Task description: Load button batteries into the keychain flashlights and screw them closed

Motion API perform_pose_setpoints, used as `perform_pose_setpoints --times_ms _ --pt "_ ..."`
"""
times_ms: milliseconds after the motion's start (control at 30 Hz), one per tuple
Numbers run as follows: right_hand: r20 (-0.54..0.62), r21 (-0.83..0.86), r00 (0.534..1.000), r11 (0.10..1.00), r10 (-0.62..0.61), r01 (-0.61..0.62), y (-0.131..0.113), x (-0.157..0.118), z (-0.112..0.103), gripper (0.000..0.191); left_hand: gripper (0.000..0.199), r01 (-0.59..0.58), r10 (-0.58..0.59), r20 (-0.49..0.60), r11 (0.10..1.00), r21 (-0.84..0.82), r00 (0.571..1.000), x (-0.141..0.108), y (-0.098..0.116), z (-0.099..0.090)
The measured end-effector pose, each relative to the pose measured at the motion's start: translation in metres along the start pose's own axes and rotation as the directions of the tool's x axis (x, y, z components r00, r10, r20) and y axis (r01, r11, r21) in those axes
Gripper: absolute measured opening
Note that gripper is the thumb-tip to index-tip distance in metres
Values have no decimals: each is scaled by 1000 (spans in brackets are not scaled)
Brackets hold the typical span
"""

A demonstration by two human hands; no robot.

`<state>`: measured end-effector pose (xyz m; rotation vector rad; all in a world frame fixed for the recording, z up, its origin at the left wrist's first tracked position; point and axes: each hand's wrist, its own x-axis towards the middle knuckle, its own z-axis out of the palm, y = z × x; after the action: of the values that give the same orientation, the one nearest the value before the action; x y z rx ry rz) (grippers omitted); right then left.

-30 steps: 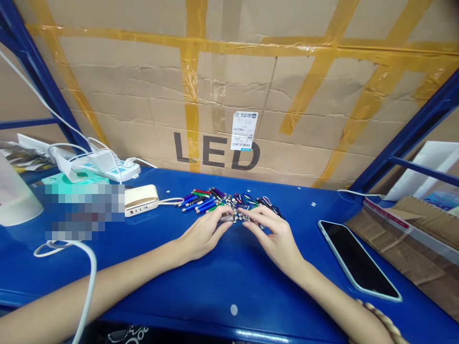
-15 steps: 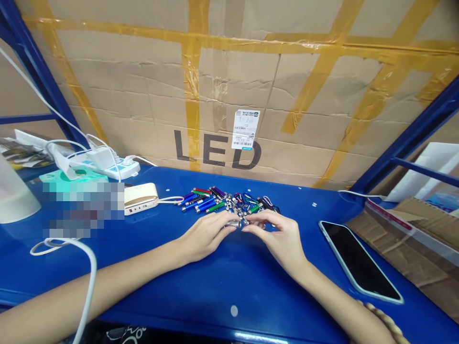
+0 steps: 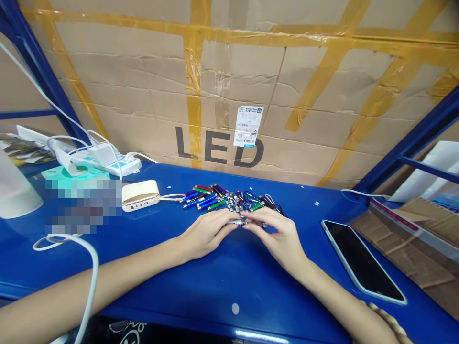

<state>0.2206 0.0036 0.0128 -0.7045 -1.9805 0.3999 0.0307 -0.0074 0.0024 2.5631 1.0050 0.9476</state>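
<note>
Fingertips of my left hand (image 3: 208, 233) are pinched on a small silvery cylinder (image 3: 234, 222) over the blue table (image 3: 229, 282). My right hand (image 3: 278, 234) meets it from the right, thumb and fingers closed at the cylinder's end on a small part I cannot make out. Just beyond the hands lies a pile of small metallic tubes (image 3: 206, 203) in blue, green, red and purple. To its right are carabiner clips (image 3: 267, 200) and small round silvery pieces, partly hidden by my right hand.
A phone (image 3: 362, 260) lies at the right beside a cardboard piece (image 3: 412, 248). On the left are a cream power bank (image 3: 140, 196), a power strip (image 3: 122, 165), a white container (image 3: 17, 191) and a loose white cable (image 3: 93, 267). A large carton (image 3: 143, 105) stands behind.
The view has shifted slightly. Both hands stay together, and my right fingers have closed in over the cylinder's end, so less of the small part between them shows.
</note>
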Motion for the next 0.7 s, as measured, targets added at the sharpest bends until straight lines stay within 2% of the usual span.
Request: perform_pose_setpoints --times_ms 100,200,300,400,533,600,700 --pt "-12 16 996 995 94 -94 0 1 -1 9 22 12 -11 14 999 -36 1000 -1 -1 -1" --pt "34 -20 996 997 82 -81 4 0 -3 11 21 29 -26 42 997 -78 999 -2 -2 -1" --pt "187 -95 982 995 -5 23 7 -1 -6 16 18 53 -44 72 990 -129 996 -3 -2 -2" --pt "349 -144 933 979 -87 145 6 -1 -10 24 15 66 -50 96 983 -172 994 -5 0 -1" --pt "437 -191 889 952 -135 238 3 -2 -12 28 14 50 -28 119 981 -186 992 -9 4 2" --pt "446 -177 886 957 -129 229 2 -3 -11 28 14 35 -15 123 986 -164 992 -10 5 4" --pt "441 -112 895 986 -62 123 0 -5 -8 30 16 -4 17 133 995 -97 991 -10 5 6"
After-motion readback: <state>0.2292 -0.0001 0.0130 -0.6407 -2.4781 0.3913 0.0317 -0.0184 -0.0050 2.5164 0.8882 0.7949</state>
